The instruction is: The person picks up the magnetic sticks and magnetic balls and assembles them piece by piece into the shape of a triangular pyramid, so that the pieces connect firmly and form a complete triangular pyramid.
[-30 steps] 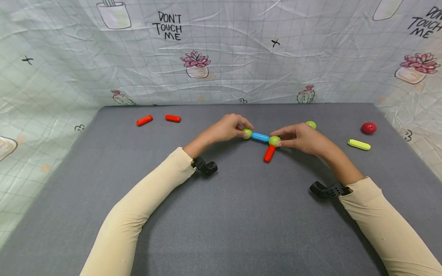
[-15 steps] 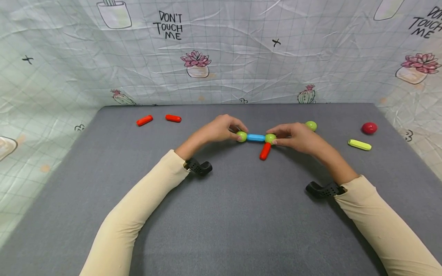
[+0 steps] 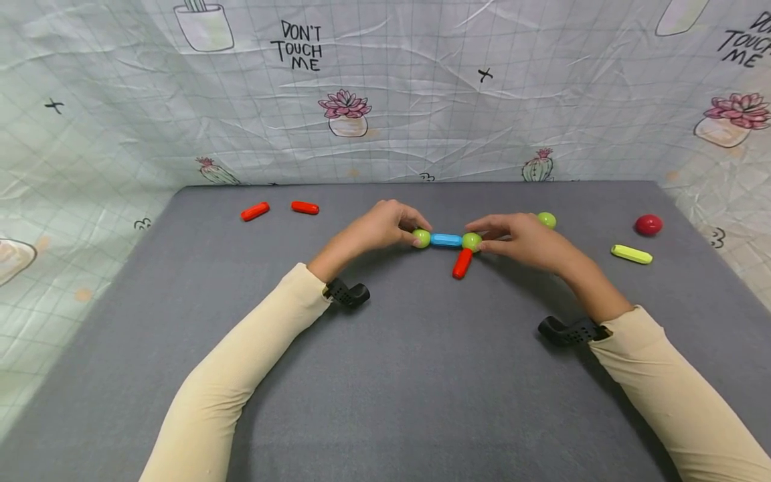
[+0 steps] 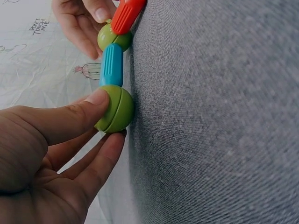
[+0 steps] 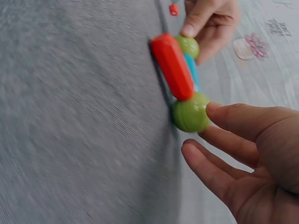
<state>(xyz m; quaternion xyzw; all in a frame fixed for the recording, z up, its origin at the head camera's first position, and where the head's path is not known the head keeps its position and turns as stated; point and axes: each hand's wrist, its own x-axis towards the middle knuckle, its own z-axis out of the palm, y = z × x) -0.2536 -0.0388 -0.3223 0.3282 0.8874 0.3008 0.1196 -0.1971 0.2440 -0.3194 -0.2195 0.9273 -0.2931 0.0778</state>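
My left hand (image 3: 385, 224) pinches a green ball (image 4: 120, 112) between thumb and fingers. A blue ridged rod (image 3: 446, 240) joins that ball to a second green ball (image 5: 190, 113), which my right hand (image 3: 524, 235) holds with its thumb against the near side. From the second ball a red rod (image 3: 462, 264) sticks out toward the front of the table. The joined piece lies low at the grey tabletop, its blue rod running left to right between the two hands. In the right wrist view the red rod hides part of the blue one.
Two loose red rods, a tilted one (image 3: 255, 211) and a flatter one (image 3: 305, 207), lie at the back left. Behind my right hand sits a green ball (image 3: 547, 220). Farther right are a red ball (image 3: 648, 225) and a yellow-green rod (image 3: 631, 254). A printed cloth (image 3: 397, 87) hangs behind the table.
Both hands have shifted slightly left together with the joined piece, and the blue rod has turned from slanting to nearly level across the view. The last half second shows almost no movement.
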